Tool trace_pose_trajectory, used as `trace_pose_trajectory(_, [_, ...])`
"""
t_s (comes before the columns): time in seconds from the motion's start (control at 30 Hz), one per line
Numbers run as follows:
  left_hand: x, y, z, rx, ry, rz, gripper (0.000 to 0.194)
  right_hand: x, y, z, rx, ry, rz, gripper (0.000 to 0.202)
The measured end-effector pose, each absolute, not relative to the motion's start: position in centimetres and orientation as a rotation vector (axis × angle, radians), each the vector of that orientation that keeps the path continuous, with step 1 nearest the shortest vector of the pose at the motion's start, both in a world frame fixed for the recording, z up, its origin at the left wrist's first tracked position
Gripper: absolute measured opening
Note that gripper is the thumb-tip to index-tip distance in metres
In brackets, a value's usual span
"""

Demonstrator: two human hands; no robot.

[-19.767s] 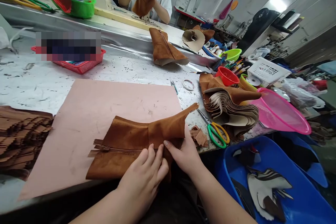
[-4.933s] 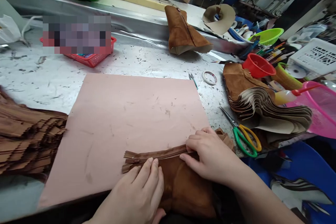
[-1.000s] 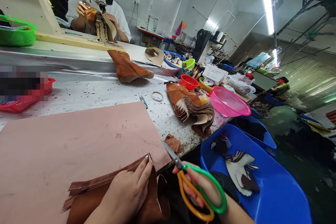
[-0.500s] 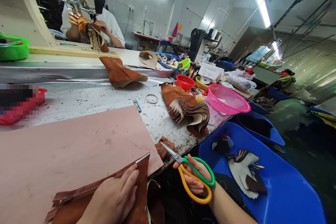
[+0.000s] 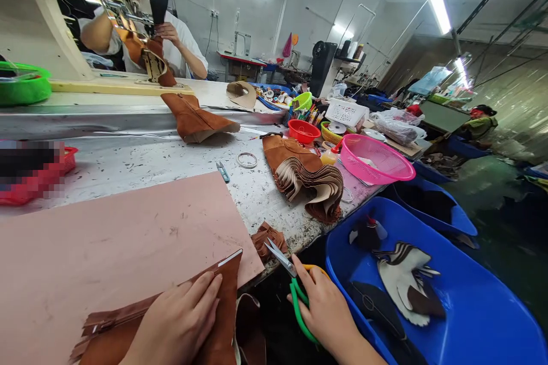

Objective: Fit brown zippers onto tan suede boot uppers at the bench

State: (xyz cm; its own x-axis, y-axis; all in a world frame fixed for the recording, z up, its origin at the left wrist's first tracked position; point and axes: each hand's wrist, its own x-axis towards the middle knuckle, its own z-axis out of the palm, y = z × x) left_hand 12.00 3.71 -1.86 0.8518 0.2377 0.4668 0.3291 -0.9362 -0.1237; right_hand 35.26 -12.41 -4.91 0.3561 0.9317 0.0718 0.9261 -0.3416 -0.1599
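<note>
My left hand point(image 5: 184, 308) presses its outstretched fingers on a brown suede boot piece point(image 5: 229, 296) with a long zipper point(image 5: 115, 321); the thumb is mostly hidden. A narrow white strip point(image 5: 230, 258) shows at the piece's upper corner. In my right hand point(image 5: 327, 305) are scissors point(image 5: 299, 316) with one green and one orange handle loop, blades slightly apart. Their tips point up-left, over a small heap of brown scraps point(image 5: 269, 239) at the table edge. The suede lies partly on a pink board point(image 5: 128, 228) and hangs past its edge.
On the table are stacked brown boot pieces point(image 5: 303, 177), another boot piece point(image 5: 199, 120), thread snips point(image 5: 222, 171), a ring point(image 5: 247, 160) and a pink basket point(image 5: 377, 159). A blue tub point(image 5: 466, 308) stands right. Behind, a co-worker point(image 5: 184, 48) sits at a sewing machine point(image 5: 51, 23).
My right hand has turned over, its back now up, so the green loop points down and the orange one is mostly hidden. My left hand has barely shifted. The co-worker's hands have moved.
</note>
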Motion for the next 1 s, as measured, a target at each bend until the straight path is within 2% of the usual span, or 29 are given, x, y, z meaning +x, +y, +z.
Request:
trace_pose_trajectory(0.13, [13.1, 4.2, 0.1, -3.030, -1.136, -0.355, 0.019, 37.0, -12.3, -4.6, -2.325, -1.531, 0.067, 0.050])
trace_pose_trajectory(0.23, [14.2, 4.8, 1.7, -3.179, -1.706, -0.082, 0.024, 39.2, -9.5, -2.5, -2.513, -1.445, 0.068, 0.042])
trace_pose_trajectory(0.3, [14.7, 5.3, 2.4, -3.237, -1.853, -0.007, 0.020, 40.5, -7.0, -1.0, -2.601, -1.510, 0.064, 0.041])
trace_pose_trajectory(0.43, [14.7, 5.5, 2.9, -3.298, -1.921, -0.043, 0.006, 40.1, -3.5, 1.5, -2.536, -1.633, 0.015, 0.041])
trace_pose_trajectory(0.5, [14.5, 5.3, 3.0, -3.332, -1.928, -0.116, 0.008, 37.9, -2.9, 2.2, -2.336, -1.708, 0.058, 0.035])
trace_pose_trajectory(0.63, [14.2, 4.7, 3.0, -3.458, -1.825, -0.292, 0.015, 31.8, -2.6, 1.9, -1.605, -1.768, 0.556, 0.026])
trace_pose_trajectory(0.77, [14.0, 4.5, 2.8, -3.477, -1.772, -0.500, 0.016, 28.5, -2.1, 0.6, -1.441, -1.415, 0.828, 0.008])
trace_pose_trajectory(0.9, [13.8, 4.0, 3.0, -3.428, -1.763, -0.673, 0.013, 28.6, -2.0, 0.7, -1.429, -1.386, 0.757, 0.005])
trace_pose_trajectory(1.0, [13.9, 3.5, 3.4, -3.410, -1.740, -0.751, 0.013, 28.9, -2.1, 1.6, -1.430, -1.611, 0.443, 0.006])
